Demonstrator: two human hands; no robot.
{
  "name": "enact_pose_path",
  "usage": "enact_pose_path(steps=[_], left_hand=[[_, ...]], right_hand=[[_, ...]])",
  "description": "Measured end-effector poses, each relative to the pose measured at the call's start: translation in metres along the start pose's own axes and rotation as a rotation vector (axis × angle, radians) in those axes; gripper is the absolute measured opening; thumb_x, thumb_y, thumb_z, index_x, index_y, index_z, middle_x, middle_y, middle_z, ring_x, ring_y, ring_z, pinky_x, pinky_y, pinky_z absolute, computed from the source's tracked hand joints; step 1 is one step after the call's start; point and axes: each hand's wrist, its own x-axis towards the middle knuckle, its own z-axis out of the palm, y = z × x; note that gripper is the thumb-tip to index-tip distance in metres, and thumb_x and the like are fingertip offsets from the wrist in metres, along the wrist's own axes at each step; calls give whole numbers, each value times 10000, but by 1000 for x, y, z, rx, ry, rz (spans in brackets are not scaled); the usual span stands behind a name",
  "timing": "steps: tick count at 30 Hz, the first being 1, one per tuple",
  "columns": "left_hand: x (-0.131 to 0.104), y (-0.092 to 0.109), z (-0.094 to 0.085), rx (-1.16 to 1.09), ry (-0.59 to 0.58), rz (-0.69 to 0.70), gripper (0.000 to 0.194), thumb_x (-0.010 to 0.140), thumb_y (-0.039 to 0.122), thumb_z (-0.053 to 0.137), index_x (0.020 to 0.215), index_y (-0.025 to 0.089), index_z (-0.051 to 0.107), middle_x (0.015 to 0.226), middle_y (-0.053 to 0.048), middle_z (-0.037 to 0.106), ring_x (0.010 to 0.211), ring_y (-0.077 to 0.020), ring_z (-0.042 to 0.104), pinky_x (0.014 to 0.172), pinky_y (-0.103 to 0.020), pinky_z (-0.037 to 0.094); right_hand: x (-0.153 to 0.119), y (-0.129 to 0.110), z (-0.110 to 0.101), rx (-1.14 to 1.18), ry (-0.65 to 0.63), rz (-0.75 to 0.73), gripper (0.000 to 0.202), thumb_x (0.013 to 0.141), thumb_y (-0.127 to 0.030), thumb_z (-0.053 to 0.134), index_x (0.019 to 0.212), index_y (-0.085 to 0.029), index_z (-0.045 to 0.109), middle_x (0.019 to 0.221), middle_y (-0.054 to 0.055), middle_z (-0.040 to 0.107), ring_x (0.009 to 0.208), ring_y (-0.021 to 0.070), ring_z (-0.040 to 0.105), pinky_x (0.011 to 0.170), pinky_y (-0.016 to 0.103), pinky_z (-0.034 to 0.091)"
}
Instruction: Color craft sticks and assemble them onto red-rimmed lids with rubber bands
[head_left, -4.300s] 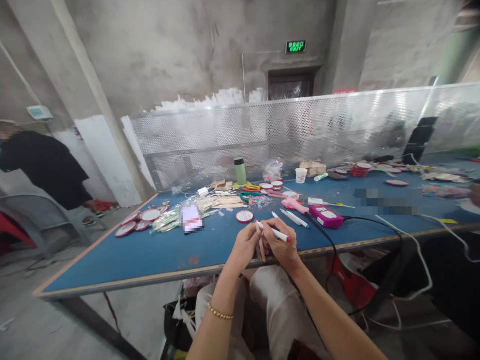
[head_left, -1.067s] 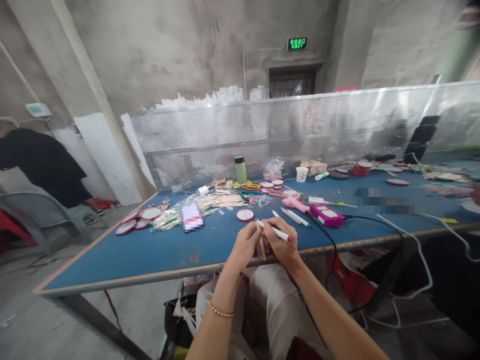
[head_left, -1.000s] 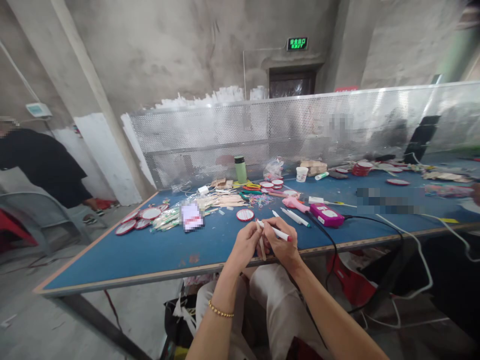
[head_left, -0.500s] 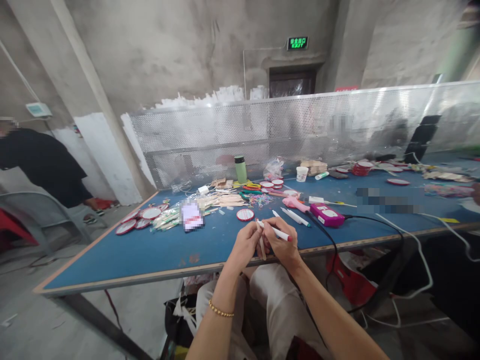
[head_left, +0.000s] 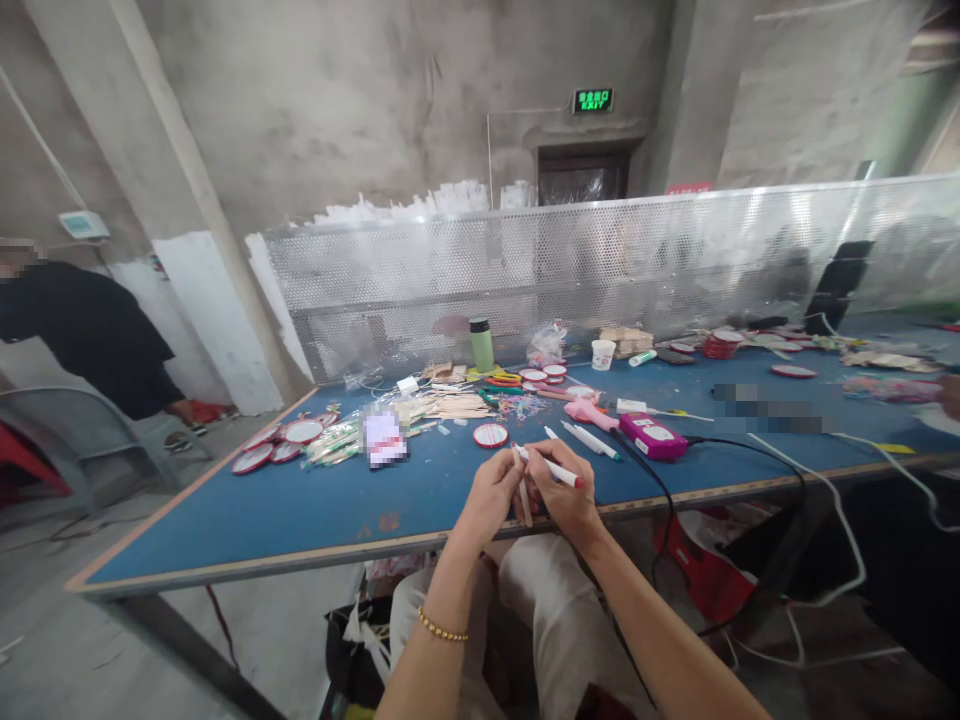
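My left hand (head_left: 495,487) is closed on a flat wooden craft stick (head_left: 525,500), which hangs tilted at the table's front edge. In my right hand (head_left: 566,492) is a white marker pen (head_left: 559,469) with a red end. The pen's tip is at the stick's upper end; whether they touch I cannot tell. Just beyond my hands lies a round red-rimmed disc (head_left: 490,435). Further white markers (head_left: 592,440) rest to the right, one with a green end.
Loose wooden sticks (head_left: 457,402), a phone-like object (head_left: 386,437) and red-rimmed discs (head_left: 303,431) lie left. A green bottle (head_left: 481,345) stands behind. To the right are a pink glue gun (head_left: 589,410), a purple box (head_left: 652,436) with cables and a paper cup (head_left: 602,354).
The view has tilted slightly. Both hands keep their grips on the stick and the marker, with hardly any movement.
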Motion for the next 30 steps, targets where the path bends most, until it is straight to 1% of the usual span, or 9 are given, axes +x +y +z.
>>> enact_pose_path(steps=[6,10,13,18,23,26,30], left_hand=[[-1,0,-1,-5,-2,-12,430,800,592,579,864,168,543,560,23,590,400,-125,532,378,-230,408],[-1,0,-1,1,-1,-8,437,800,600,573,859,169,537,563,21,593,396,-122,529,378,-226,405],[-1,1,0,2,0,-6,441,793,605,578,850,170,527,562,21,591,397,-125,533,371,-226,408],[-1,2,0,7,9,-11,440,796,607,578,837,171,536,556,26,580,407,-126,539,377,-227,416],[0,-2,-2,10,-2,-3,449,798,612,576,857,168,547,556,23,594,415,-127,544,385,-228,422],[0,-2,-2,-2,-11,-1,443,796,607,579,859,170,543,564,21,597,414,-126,543,379,-227,418],[0,-1,-1,-12,-7,-6,445,787,607,585,855,171,527,559,23,594,404,-125,539,367,-223,410]], right_hand=[[0,1,-1,-29,33,13,186,870,-267,537,767,-195,673,620,-5,671,470,108,567,484,220,472],[0,-1,-1,-17,16,26,187,871,-276,540,762,-194,669,576,-18,648,430,101,544,449,214,451],[0,-1,-1,-17,2,14,185,871,-276,546,758,-190,665,583,-17,648,439,100,548,458,211,455],[-1,1,0,-24,20,28,197,873,-288,548,745,-192,664,577,-17,637,426,99,531,450,218,447],[0,0,-1,-16,39,24,188,868,-276,545,749,-195,666,619,-4,665,462,109,562,474,224,465],[1,-1,-1,-12,40,18,184,864,-271,540,747,-197,662,584,-8,652,444,110,552,456,223,459],[1,-3,-1,29,10,54,189,872,-284,537,748,-197,649,525,-28,611,391,101,522,416,217,437]])
